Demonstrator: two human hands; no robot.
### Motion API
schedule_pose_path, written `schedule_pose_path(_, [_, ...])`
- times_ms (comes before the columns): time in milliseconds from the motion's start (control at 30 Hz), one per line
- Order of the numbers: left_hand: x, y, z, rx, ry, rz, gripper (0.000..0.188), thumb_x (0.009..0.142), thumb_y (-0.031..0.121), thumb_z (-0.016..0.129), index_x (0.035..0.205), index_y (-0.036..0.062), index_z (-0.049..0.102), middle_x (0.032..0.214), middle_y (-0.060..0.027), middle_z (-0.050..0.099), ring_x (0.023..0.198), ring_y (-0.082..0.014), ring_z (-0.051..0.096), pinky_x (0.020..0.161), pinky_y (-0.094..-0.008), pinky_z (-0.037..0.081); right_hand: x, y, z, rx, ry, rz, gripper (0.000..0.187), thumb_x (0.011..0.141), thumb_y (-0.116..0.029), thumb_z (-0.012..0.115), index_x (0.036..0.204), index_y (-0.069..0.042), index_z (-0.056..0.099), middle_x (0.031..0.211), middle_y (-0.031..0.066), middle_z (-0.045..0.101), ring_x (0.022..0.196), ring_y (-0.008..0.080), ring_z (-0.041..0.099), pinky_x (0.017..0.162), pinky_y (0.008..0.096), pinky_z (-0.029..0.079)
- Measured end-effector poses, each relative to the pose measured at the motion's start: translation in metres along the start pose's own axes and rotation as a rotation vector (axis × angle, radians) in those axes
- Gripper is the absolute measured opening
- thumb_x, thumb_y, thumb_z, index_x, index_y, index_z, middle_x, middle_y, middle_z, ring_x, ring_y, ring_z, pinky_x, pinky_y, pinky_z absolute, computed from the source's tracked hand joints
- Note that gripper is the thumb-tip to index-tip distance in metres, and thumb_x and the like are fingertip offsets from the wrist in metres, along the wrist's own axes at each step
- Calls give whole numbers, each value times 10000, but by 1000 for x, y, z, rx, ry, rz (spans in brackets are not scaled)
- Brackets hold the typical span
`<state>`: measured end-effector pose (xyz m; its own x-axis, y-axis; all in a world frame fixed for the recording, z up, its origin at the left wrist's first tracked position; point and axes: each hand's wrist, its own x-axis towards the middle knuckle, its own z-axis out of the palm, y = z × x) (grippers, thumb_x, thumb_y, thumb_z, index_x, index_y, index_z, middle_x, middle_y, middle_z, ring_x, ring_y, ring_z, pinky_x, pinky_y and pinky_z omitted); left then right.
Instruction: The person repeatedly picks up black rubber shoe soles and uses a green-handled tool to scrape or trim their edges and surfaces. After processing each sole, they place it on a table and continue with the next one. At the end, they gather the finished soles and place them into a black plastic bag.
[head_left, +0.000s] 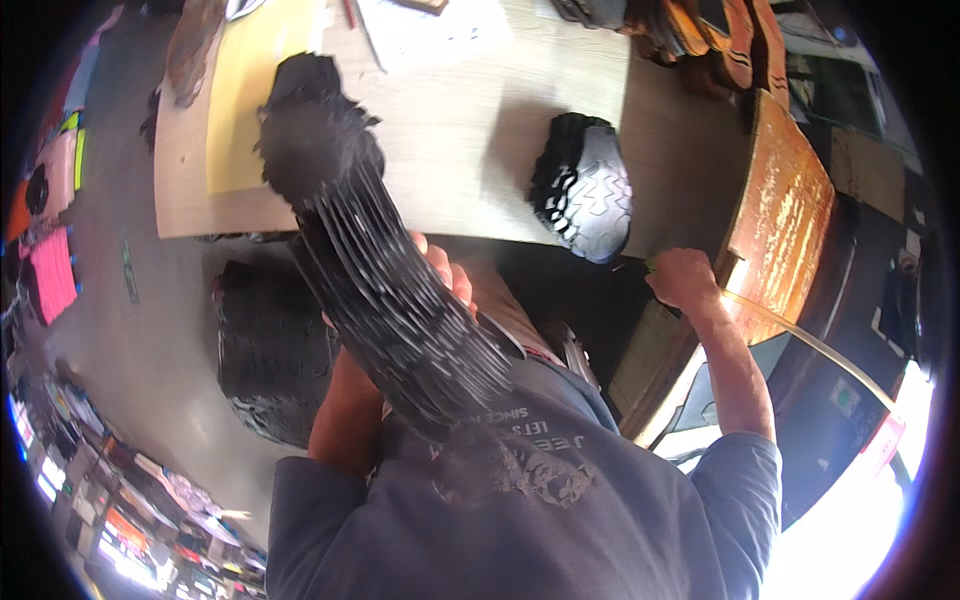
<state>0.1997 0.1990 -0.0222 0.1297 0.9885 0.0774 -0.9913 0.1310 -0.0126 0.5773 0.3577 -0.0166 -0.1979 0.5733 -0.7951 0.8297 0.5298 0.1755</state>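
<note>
One table; left grip clasps one black stack; right grip clenched, contents unclear.

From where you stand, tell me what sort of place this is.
Probably a shoemaking workshop: a black treaded shoe sole shows at the worktable, and the left hand grips a long stack of thin black pieces, possibly more soles.
</note>
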Motion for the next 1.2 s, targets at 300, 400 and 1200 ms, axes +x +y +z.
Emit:
schedule_pose_path(300, [-81, 62, 31, -32, 194, 301, 424, 1079, 410, 426, 1394, 140, 512, 1102, -77, 554, 1028, -272, 534, 963, -465, 446, -21, -59, 60, 257, -442, -118, 614, 775, -626, 759, 935, -34, 750, 942, 213, 723, 968, 410, 690, 829, 496, 542])
schedule_pose_path(400, [-117, 94, 15, 26, 95, 362, 442, 1075, 401, 449, 1418, 128, 502, 1278, -102, 528, 1157, -266, 506, 1054, -484, 400, -48, -92, 49, 328, -243, -193, 538, 803, -516, 781, 1015, -25, 729, 925, 210, 717, 970, 387, 690, 837, 469, 538])
schedule_pose_path(1200, [-272, 146, -7, -9, 78, 835, 659, 927, 459, 640, 1432, 48, 540, 1371, -189, 619, 1179, -380, 654, 946, -538, 576, -193, -297, -128, 656, 376, -745, 201, 838, -163, 862, 950, -37, 752, 765, 41, 714, 686, 153, 670, 665, 324, 536])
